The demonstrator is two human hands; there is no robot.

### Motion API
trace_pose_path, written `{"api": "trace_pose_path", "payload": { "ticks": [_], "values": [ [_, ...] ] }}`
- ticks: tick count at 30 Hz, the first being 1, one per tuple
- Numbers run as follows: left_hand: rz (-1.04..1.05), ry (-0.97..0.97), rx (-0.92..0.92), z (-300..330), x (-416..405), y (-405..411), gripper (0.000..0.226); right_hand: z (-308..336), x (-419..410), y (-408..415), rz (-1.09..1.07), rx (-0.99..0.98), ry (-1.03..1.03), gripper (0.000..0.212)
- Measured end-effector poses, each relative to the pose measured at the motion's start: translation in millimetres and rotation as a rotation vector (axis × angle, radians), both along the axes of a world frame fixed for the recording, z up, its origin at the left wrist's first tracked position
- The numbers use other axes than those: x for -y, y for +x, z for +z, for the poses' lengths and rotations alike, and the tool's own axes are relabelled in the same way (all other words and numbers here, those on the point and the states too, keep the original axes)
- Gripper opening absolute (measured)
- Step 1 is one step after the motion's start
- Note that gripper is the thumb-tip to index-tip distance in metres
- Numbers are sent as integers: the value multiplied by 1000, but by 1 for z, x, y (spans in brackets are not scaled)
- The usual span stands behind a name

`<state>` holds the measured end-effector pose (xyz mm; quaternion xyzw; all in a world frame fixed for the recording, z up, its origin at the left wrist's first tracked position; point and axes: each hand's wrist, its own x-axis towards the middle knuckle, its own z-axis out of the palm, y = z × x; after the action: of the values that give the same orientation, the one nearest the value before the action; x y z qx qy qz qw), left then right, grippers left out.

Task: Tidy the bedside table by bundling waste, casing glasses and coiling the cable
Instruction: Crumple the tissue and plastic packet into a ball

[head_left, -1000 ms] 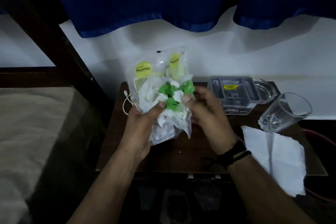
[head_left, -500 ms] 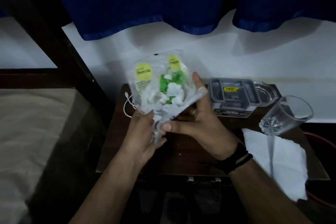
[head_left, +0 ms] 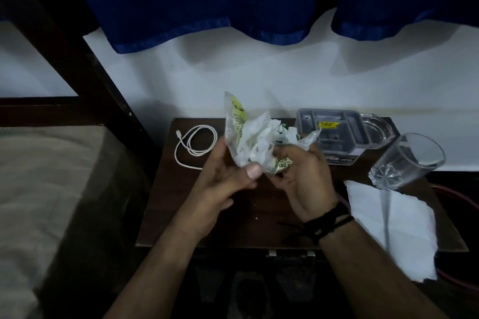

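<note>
Both hands hold a clear plastic bag with yellow labels, stuffed with crumpled white and green waste, above the dark wooden bedside table. My left hand grips its lower left side, thumb pressed on it. My right hand squeezes the lower right part. A white cable lies loosely looped at the table's back left. No glasses or glasses case can be made out.
A grey plastic packaging tray stands at the back right. A drinking glass sits on a white paper napkin at the right edge. A bed borders the table on the left; blue curtains hang behind.
The bag has been crushed down and lowered between both hands. My right hand went from flat against its side to gripping it. The cable has come into full sight.
</note>
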<state>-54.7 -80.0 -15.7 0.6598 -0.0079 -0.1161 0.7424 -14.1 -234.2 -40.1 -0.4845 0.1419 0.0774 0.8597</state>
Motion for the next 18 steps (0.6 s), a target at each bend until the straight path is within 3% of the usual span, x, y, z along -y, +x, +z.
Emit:
{"api": "trace_pose_path", "payload": {
  "ticks": [2, 4, 7, 9, 11, 15, 18],
  "values": [
    [34, -30, 85, 3, 6, -1, 61, 2, -3, -1, 30, 26, -15, 42],
    [147, -47, 109, 4, 9, 2, 46, 3, -7, -5, 76, 70, -84, 43],
    [353, -22, -63, 2, 2, 6, 25, 2, -8, -7, 118, 155, -162, 63],
    [365, -43, -154, -2, -5, 8, 28, 3, -8, -8, 131, 187, -51, 83],
    [345, -50, -177, -1, -5, 8, 30, 4, -8, -6, 153, 177, 122, 90],
    [325, 11, -160, -3, 3, 8, 29, 2, -6, -1, 214, 149, 193, 62],
    [324, 43, -84, -6, 13, 6, 30, 2, -11, -2, 97, 97, 148, 47]
  ]
}}
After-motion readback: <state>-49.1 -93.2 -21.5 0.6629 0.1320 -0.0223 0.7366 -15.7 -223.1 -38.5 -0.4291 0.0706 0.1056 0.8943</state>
